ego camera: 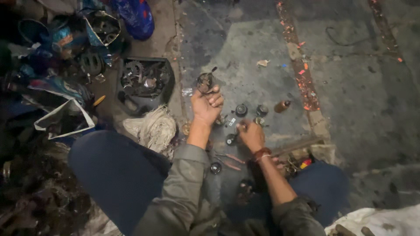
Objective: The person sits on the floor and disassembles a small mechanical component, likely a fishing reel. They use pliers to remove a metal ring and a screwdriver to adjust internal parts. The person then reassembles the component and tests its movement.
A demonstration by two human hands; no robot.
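I sit on a grimy concrete floor with my knees apart. My left hand (206,105) is raised and grips a small round dark metal part (204,82) with a short stem. My right hand (251,134) is lower, fingers pinched on a tiny pale piece near the floor; what it is I cannot tell. Around the hands lie small round dark parts (241,109), another round part (262,109), a ring-like part (230,139) and a small brown bottle (282,106).
A black tray (166,72) of greasy gears and scrap stands at left, beside a dirty rag (153,127). Bags and boxes of parts (65,118) crowd the far left. Thin pliers-like tools (229,161) lie between my legs. A white cloth (380,220) lies bottom right.
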